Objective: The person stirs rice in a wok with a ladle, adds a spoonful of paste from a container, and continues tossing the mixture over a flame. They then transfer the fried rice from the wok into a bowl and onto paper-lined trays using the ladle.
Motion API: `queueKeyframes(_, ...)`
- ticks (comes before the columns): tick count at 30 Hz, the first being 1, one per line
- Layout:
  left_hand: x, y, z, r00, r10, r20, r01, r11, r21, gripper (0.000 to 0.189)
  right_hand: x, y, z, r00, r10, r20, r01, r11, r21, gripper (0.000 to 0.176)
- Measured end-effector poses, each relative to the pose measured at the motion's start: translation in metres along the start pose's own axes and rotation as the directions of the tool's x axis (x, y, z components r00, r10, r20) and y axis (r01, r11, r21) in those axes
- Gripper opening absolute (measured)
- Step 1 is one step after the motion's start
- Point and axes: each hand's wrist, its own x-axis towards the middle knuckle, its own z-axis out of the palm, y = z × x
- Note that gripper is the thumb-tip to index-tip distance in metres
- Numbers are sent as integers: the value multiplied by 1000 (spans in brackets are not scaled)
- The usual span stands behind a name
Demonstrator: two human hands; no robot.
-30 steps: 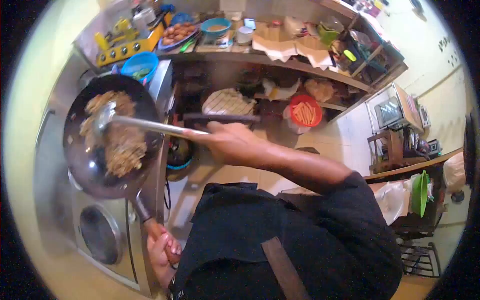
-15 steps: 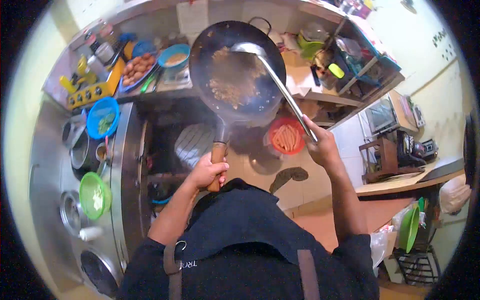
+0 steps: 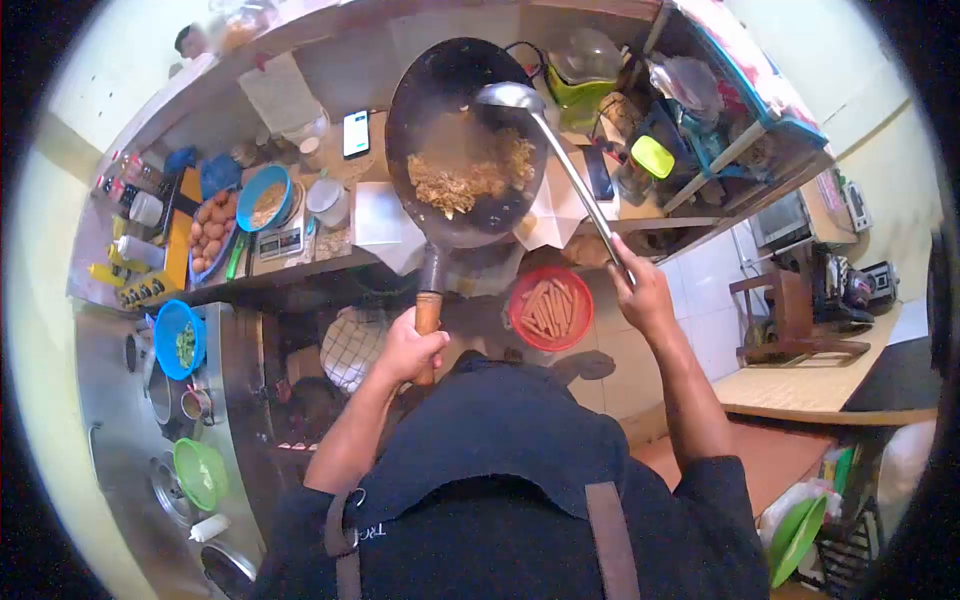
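Note:
My left hand [image 3: 412, 348] is wrapped round the wooden handle [image 3: 428, 312] of a black wok [image 3: 432, 88]. The wok is tipped over the counter, its far rim raised. Browned fried food in small pieces [image 3: 455, 187], like fried rice, lies in its lower half, with a little haze above. In my right hand [image 3: 643, 295] is a long metal ladle [image 3: 578, 182], its bowl at the wok's upper right side. White paper wrappers or open boxes [image 3: 385, 222] lie on the counter beside and under the wok; another white paper [image 3: 552, 212] shows at its right.
On the counter's left stand a blue bowl [image 3: 252, 208], a digital scale [image 3: 280, 243], a tray of eggs [image 3: 210, 232] and a phone [image 3: 356, 134]. A red basin [image 3: 518, 328] of sausage-like sticks sits below the wok. A stove [image 3: 110, 400] with pots lies left, a crowded shelf [image 3: 690, 190] right.
The wok has moved right along the counter and tilted more, uncovering the phone and white papers. The food has slid together low in the wok. The ladle has stayed in my right hand.

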Motion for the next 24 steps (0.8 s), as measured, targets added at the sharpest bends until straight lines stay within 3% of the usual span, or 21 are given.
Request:
queueKeyframes(2, 10, 9, 16, 999, 4, -38, -4, 1000, 1, 26, 15, 23, 1, 999, -5, 46, 13, 986, -165, 49)
queueKeyframes(5, 30, 6, 31, 996, 8, -94, -9, 1000, -12, 27, 2, 50, -11, 979, 46, 197, -3, 977, -212, 49)
queueKeyframes(7, 35, 5, 37, 993, 7, -118, -8, 1000, -10, 28, -6, 64, -24, 979, 10, 206, 32, 979, -201, 50)
queueKeyframes(9, 36, 11, 43, 991, 2, -135, -4, 1000, -13, 29, -10, 66, -40, 958, 142, 248, -65, 953, -294, 52)
queueKeyframes(13, 43, 13, 51, 988, 11, -152, -9, 1000, 10, 30, -4, 69, -49, 956, 122, 265, -38, 953, -299, 54)
queueKeyframes(15, 48, 11, 54, 984, 19, -175, -20, 1000, -2, 30, 11, 56, -40, 979, -69, 191, 79, 996, -45, 55)
queueKeyframes(18, 48, 23, 66, 980, 6, -200, -3, 1000, 12, 30, 21, 56, -26, 962, -148, 230, 176, 979, -103, 56)
queueKeyframes(22, 55, 19, 65, 969, 54, -243, -31, 995, 96, 29, 8, 101, -28, 957, -115, 267, 168, 969, -182, 59)
queueKeyframes(24, 59, 17, 64, 965, 81, -251, -67, 996, 63, 29, 5, 107, -34, 964, 1, 265, 52, 980, -191, 61)
